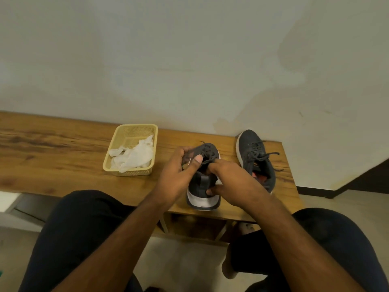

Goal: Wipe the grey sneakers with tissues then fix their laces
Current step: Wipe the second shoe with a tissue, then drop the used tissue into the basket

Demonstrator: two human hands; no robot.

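Both hands work one sneaker [203, 186] at the bench's [63, 148] front edge: left hand [179, 173] fingers curled round its side, right hand [229, 180] pinching laces [207, 154].

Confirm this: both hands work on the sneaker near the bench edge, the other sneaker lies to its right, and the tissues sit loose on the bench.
Not quite. In the head view the tissues lie inside the yellow basket, not loose on the bench. The rest holds.

forearms: bare, no sleeves | legs [80, 232]: dark navy trousers | wrists: unadorned
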